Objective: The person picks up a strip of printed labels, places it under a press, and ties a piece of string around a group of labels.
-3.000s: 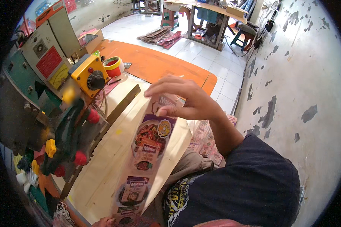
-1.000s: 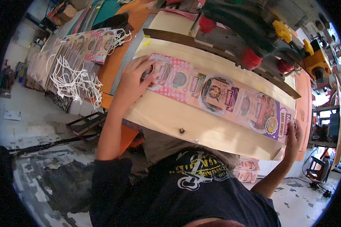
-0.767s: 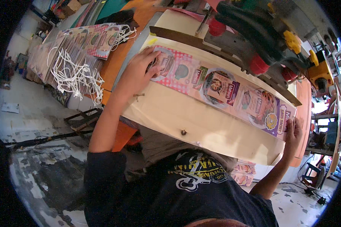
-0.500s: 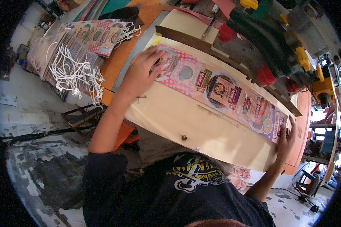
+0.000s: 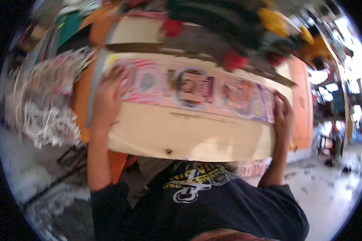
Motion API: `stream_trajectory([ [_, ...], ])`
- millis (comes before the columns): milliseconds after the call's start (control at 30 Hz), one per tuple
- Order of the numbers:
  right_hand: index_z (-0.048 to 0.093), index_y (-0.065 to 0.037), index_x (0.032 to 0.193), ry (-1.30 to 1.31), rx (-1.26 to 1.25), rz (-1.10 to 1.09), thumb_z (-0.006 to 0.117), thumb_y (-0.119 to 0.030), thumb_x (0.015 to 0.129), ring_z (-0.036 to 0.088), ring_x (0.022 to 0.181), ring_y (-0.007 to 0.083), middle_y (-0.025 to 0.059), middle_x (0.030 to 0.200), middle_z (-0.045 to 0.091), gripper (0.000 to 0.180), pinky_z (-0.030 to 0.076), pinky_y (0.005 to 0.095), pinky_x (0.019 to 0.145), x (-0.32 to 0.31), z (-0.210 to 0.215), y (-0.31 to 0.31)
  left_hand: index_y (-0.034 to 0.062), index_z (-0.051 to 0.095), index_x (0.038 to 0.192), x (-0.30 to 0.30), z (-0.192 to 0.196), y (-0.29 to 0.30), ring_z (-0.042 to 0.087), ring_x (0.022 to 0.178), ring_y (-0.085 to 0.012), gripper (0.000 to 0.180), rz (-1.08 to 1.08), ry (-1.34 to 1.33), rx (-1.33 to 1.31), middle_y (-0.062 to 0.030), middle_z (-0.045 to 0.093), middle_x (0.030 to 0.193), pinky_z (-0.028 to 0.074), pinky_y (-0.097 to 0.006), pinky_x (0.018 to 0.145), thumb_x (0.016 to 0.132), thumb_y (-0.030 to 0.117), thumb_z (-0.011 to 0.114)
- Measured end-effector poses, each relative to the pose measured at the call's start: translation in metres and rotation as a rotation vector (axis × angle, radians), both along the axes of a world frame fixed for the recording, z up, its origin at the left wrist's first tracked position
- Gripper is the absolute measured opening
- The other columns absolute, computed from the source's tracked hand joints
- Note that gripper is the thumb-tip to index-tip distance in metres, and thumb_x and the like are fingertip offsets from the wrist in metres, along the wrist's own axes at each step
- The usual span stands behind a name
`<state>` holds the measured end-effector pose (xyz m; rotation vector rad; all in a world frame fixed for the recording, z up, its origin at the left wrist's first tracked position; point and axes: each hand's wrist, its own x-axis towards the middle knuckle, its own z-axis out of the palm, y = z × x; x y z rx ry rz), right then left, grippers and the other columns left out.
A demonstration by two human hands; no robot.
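A long printed card strip (image 5: 193,88) in pink, white and purple, with food pictures and a checkered left end, lies flat on a cream board (image 5: 181,132). My left hand (image 5: 108,94) rests on the strip's left end, fingers stretched over it and blurred by motion. At the opposite end my right hand (image 5: 283,112) touches the short edge with its fingers apart and slightly bent. Along the strip's far side runs a dark straight bar (image 5: 161,49). Neither hand appears lifted from the strip.
Beyond the bar stands a machine with red knobs (image 5: 234,60) and yellow parts (image 5: 273,22). To the left is a stack of printed cards (image 5: 48,80) with white cords (image 5: 50,124) hanging off it. An orange tabletop (image 5: 301,104) shows at right.
My view has swung, so the board and strip sit further left and more level, and the picture is blurrier. Both hands keep their places at the strip's ends.
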<state>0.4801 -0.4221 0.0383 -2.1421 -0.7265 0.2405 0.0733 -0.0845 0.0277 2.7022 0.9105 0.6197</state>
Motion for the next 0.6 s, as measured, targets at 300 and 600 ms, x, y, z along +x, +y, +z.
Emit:
stream_trajectory([
  [300, 0.075, -0.014, 0.117, -0.278, -0.059, -0.13, 0.065, -0.027, 0.099, 0.066, 0.062, 0.0159, 0.0142, 0.072, 0.068, 0.024, 0.052, 0.0318, 0.064, -0.01, 0.011, 0.001, 0.0043, 0.057, 0.143, 0.005, 0.007, -0.008, 0.047, 0.142, -0.0317, 0.04, 0.047, -0.014, -0.117, -0.015, 0.054, 0.149, 0.031, -0.043, 0.12, 0.105, 0.009, 0.044],
  [600, 0.076, -0.013, 0.114, -0.335, -0.151, -0.057, 0.065, -0.021, 0.098, 0.076, 0.08, 0.0213, 0.0106, 0.097, 0.078, 0.021, 0.057, 0.0324, 0.072, -0.001, 0.001, -0.005, 0.0043, 0.056, 0.144, 0.002, 0.006, -0.003, 0.044, 0.144, -0.0313, 0.04, 0.005, -0.026, -0.144, -0.0152, 0.051, 0.152, 0.031, -0.041, 0.119, 0.107, 0.013, 0.044],
])
